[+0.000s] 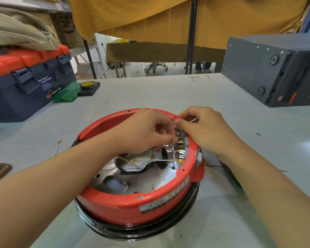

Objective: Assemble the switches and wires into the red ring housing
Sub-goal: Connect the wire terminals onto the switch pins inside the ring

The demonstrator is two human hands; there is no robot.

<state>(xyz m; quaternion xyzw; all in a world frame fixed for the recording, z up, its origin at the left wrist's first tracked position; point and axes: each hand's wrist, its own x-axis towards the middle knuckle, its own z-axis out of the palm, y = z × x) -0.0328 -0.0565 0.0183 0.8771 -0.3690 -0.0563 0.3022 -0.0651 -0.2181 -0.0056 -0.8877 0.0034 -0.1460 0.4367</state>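
The red ring housing sits on a black base at the table's middle front, with a shiny metal plate inside. A switch block with metal terminals is fixed to its inner right wall. White wires with brass connectors and black tape lie across the plate. My left hand reaches over the ring and pinches a connector at the terminals. My right hand rests on the far right rim, its thumb and forefinger pinching a thin white wire.
A blue and orange toolbox stands at the back left, with green cloth and a tape roll beside it. A dark grey computer case occupies the back right. A loose white wire with connectors lies left of the ring.
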